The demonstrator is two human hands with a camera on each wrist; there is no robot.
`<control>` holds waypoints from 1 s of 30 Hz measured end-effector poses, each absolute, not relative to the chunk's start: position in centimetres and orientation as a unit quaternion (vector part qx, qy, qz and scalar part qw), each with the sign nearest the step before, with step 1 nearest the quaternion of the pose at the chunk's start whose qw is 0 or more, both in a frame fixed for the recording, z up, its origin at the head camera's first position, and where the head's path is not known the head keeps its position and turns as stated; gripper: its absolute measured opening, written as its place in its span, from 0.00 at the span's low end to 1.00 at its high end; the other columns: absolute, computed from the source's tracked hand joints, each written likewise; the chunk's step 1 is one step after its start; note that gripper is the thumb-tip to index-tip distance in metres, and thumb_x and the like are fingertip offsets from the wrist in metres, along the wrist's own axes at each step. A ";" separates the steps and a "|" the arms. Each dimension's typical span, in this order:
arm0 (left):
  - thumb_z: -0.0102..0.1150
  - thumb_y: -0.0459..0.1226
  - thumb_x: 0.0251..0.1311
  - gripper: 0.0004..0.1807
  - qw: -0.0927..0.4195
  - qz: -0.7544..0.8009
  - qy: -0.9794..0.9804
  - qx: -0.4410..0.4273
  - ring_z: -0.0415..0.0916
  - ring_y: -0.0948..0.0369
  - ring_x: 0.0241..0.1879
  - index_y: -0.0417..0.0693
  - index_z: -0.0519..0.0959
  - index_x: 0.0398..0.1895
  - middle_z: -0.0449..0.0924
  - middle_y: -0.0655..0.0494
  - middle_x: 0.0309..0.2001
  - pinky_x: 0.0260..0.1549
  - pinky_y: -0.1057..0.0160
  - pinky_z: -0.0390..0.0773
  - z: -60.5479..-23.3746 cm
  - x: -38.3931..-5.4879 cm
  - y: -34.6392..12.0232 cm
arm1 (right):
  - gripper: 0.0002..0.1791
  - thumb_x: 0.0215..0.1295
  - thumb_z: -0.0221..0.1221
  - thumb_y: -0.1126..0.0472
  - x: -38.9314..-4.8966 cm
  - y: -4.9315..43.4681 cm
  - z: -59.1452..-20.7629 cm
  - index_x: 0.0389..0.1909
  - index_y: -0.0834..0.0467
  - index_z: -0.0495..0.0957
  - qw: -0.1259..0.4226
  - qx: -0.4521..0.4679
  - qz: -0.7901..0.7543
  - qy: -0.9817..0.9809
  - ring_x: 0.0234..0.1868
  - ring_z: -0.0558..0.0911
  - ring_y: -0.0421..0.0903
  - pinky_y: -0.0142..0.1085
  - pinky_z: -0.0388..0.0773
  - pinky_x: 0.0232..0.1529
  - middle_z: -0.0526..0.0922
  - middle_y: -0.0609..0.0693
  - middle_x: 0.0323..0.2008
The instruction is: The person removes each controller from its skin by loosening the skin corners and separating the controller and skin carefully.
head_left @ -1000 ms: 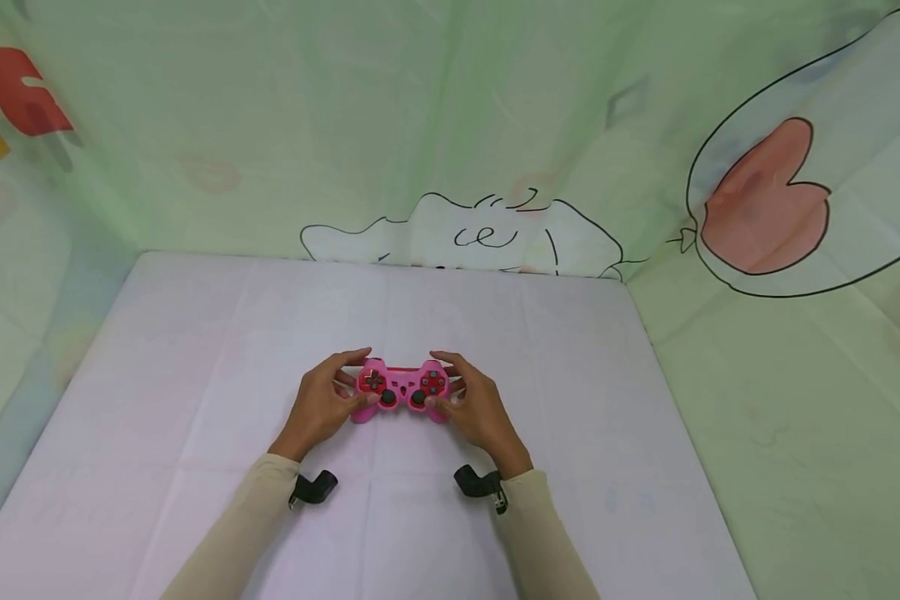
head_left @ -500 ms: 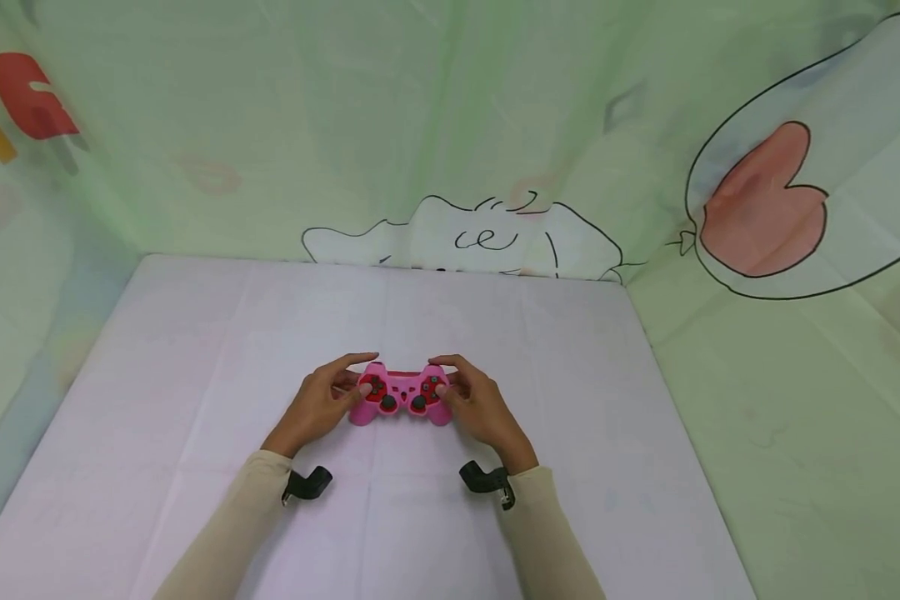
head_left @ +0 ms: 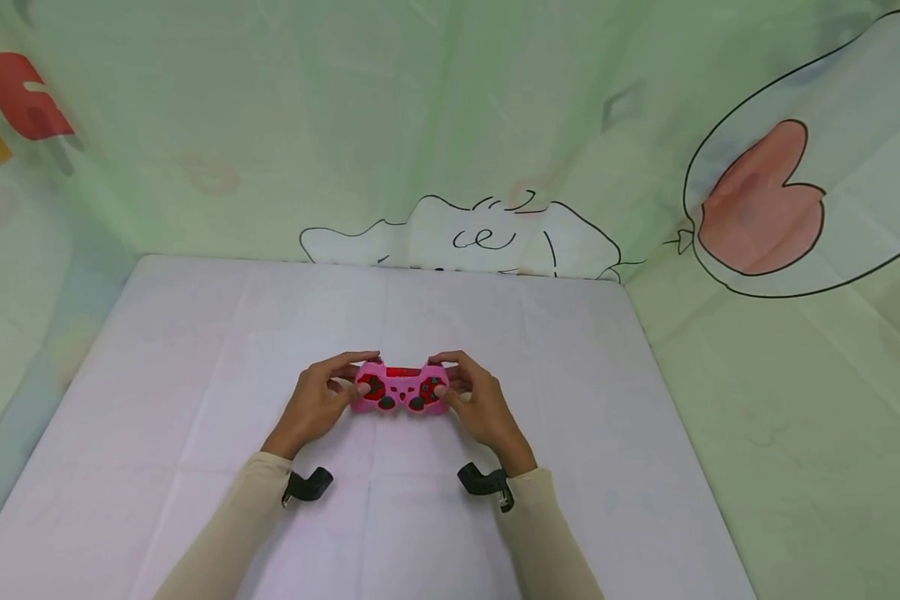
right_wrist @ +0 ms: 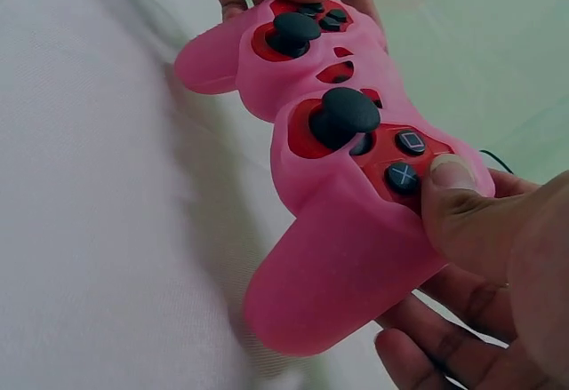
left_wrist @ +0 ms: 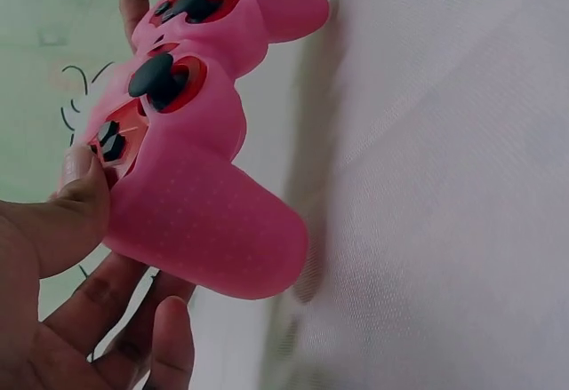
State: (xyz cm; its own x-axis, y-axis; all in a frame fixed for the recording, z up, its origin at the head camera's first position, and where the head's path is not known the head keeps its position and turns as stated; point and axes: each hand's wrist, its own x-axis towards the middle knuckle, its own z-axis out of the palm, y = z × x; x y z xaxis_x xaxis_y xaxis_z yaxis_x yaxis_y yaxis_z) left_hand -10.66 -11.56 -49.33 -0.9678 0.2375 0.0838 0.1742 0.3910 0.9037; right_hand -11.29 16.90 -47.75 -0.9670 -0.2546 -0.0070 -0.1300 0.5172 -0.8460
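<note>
A game controller [head_left: 402,388] in a pink sleeve, with a red face and two black thumbsticks, is held between both hands in the head view. My left hand [head_left: 317,402] grips its left end, the thumb on the directional pad [left_wrist: 110,141] in the left wrist view. At the right end my right hand [head_left: 484,407] grips it, its thumb over the face buttons beside the square button [right_wrist: 411,142]. Both index fingers reach to the top edge. The other fingers curl beneath and behind the controller, partly hidden by it.
The hands are over a white-covered table [head_left: 217,350]. A green printed curtain [head_left: 270,125] stands behind it and continues down both sides. Black wrist cameras [head_left: 311,484] stick out inward from both sleeves.
Both thumbs have moved up from near the thumbsticks onto the directional pad and face buttons. The controller has tilted, so its top edge shows more and its handles less.
</note>
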 end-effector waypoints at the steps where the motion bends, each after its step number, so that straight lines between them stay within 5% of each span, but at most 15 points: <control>1: 0.70 0.35 0.69 0.27 0.027 0.539 0.833 0.123 0.85 0.57 0.57 0.62 0.80 0.70 0.87 0.58 0.60 0.52 0.56 0.83 -49.3 -10.7 -11.5 | 0.27 0.70 0.68 0.63 -11.3 16.9 -47.7 0.65 0.39 0.77 0.063 -0.111 -0.478 0.869 0.48 0.87 0.46 0.44 0.84 0.57 0.89 0.50 0.51; 11: 0.69 0.35 0.70 0.27 0.032 0.544 0.828 0.128 0.83 0.56 0.59 0.59 0.79 0.71 0.86 0.58 0.62 0.54 0.51 0.81 -49.1 -10.5 -11.5 | 0.26 0.71 0.67 0.62 -11.3 17.1 -47.8 0.66 0.40 0.76 0.061 -0.138 -0.476 0.867 0.55 0.86 0.46 0.46 0.83 0.61 0.87 0.49 0.56; 22: 0.55 0.49 0.80 0.23 0.076 0.530 0.831 0.153 0.77 0.51 0.68 0.67 0.75 0.75 0.78 0.58 0.72 0.62 0.45 0.78 -49.0 -10.8 -11.8 | 0.23 0.84 0.54 0.56 -11.4 17.2 -47.4 0.75 0.41 0.74 0.099 -0.166 -0.467 0.863 0.61 0.82 0.51 0.51 0.79 0.62 0.80 0.52 0.70; 30: 0.57 0.48 0.79 0.23 0.056 0.532 0.830 0.160 0.77 0.51 0.68 0.58 0.78 0.73 0.82 0.54 0.69 0.58 0.46 0.80 -48.7 -10.8 -11.6 | 0.23 0.82 0.57 0.59 -11.2 17.2 -47.1 0.72 0.41 0.76 0.093 -0.167 -0.469 0.862 0.64 0.81 0.51 0.52 0.78 0.64 0.81 0.53 0.69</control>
State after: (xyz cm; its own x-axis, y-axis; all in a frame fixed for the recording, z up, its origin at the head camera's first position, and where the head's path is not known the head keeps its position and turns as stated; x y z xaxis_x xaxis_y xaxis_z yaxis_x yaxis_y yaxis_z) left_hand -10.77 -11.57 -48.75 -0.9424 0.3256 0.0767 0.2056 0.3832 0.9005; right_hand -11.25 17.23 -47.15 -0.9268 -0.3755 -0.0037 -0.2007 0.5036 -0.8403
